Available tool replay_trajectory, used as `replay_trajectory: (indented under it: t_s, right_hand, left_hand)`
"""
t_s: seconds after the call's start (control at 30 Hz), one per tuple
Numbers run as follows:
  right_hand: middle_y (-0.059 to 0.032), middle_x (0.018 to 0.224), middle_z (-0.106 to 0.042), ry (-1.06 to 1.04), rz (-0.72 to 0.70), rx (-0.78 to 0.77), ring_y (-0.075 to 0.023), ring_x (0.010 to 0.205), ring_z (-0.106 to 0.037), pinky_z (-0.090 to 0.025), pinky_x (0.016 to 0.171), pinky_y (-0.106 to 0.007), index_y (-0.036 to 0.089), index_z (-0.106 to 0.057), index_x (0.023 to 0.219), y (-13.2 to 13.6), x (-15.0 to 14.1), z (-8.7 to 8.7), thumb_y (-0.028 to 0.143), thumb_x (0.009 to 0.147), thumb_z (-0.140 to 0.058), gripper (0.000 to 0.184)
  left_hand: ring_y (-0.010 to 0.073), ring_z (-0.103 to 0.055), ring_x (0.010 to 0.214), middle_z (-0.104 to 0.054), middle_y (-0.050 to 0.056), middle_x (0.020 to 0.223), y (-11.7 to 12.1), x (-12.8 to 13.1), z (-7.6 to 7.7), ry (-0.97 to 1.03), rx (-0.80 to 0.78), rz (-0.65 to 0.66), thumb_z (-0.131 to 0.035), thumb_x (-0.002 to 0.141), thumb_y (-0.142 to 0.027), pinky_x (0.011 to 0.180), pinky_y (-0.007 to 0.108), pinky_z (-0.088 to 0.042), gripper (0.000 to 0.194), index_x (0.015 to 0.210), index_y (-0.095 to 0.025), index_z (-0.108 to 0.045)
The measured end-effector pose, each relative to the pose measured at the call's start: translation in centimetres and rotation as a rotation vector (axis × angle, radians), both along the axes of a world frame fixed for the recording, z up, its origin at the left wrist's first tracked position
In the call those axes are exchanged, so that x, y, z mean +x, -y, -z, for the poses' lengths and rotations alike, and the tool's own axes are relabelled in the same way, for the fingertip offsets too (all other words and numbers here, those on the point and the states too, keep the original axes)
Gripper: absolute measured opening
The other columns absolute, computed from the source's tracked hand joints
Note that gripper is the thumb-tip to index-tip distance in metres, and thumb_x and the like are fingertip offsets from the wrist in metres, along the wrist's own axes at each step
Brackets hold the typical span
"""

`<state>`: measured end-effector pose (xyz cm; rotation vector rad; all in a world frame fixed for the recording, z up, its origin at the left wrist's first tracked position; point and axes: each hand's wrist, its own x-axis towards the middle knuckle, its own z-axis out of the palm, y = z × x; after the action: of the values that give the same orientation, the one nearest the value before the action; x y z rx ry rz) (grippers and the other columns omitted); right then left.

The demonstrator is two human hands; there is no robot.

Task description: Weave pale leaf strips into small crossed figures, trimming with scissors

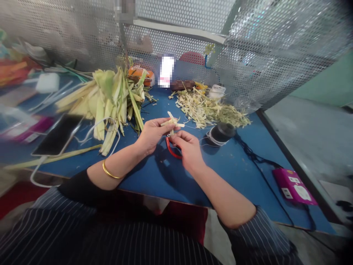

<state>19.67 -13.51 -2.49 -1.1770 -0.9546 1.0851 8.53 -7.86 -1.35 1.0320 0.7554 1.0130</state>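
Over the middle of the blue table, my left hand [154, 134] is closed in a pinch on a small piece of pale, crossed plant-husk strips [173, 120]. Just to the right and lower, my right hand [189, 147] has its fingers bent together at the lower end of that piece. A tool with a curved red handle [172, 150] sticks out under the right fingers; its working end is mostly hidden, so I cannot tell its kind. Fine thread runs from near the hands toward a dark spool [220, 134] wound with white thread.
Long pale-green husks [110, 99] are piled left of my hands. Beyond the spool lies a heap of husk scraps [204, 108]. A phone [57, 134] with a white cable rests at left. A purple box [294, 186] with dark cords sits at right. Perforated mesh [176, 40] borders the back.
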Motion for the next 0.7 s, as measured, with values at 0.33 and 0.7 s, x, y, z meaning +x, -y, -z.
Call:
replay_trajectory:
  t_s: [0.33, 0.7]
  right_hand:
    - [0.0033, 0.054, -0.052, 0.159, -0.042, -0.026, -0.0095, 0.052, -0.043, -0.035, 0.054, -0.025, 0.019, -0.060, 0.059, 0.4, 0.0, -0.3, 0.028, 0.071, -0.064, 0.016]
    - [-0.0004, 0.069, -0.062, 0.541, 0.107, 0.137, -0.0135, 0.063, -0.052, -0.041, 0.063, -0.027, 0.020, -0.062, 0.072, -0.8, 2.8, -0.2, 0.036, 0.080, -0.060, 0.018]
  left_hand:
    - [0.0141, -0.067, 0.076, -0.071, 0.006, 0.077, -0.6, -0.3, 0.1, -0.057, 0.064, -0.041, -0.073, 0.071, -0.027, 0.075, 0.027, -0.052, 0.022, 0.085, -0.011, -0.069]
    - [0.0134, -0.064, 0.064, -0.069, 0.005, 0.073, -0.5, -0.9, -0.7, -0.169, -0.046, 0.160, -0.074, 0.069, -0.036, 0.062, 0.026, -0.051, 0.034, 0.094, -0.013, -0.071]
